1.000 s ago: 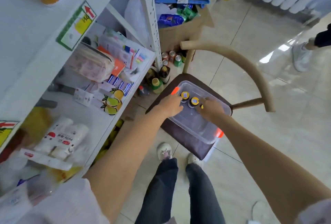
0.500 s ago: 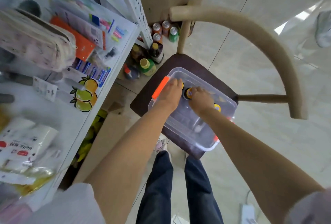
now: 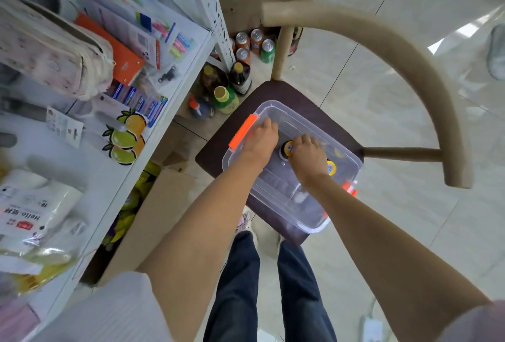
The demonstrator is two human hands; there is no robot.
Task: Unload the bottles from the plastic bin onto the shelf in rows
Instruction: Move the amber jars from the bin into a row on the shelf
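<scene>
On the far left the white shelf (image 3: pixel 153 134) is seen crowded with stationery and packets, little bare board being left for rows. Down at its foot, floor bottles (image 3: pixel 224 95) and cans are stood beside the upright. Next the plastic bin (image 3: pixel 284 194) is found, set on the dark chair seat (image 3: pixel 325 120), probably so it is raised within easy reach. The left hand (image 3: pixel 261 141) is plunged inside near the orange handle (image 3: pixel 242 131), fingers curled downward; what is gripped is hidden, so it cannot be told. A yellow-capped bottle (image 3: pixel 287 147) is shown between the hands. The right hand (image 3: pixel 308 154) is curled over that bottle's far side, apparently gripping it. Another cap (image 3: pixel 331 168) is glimpsed further right.
</scene>
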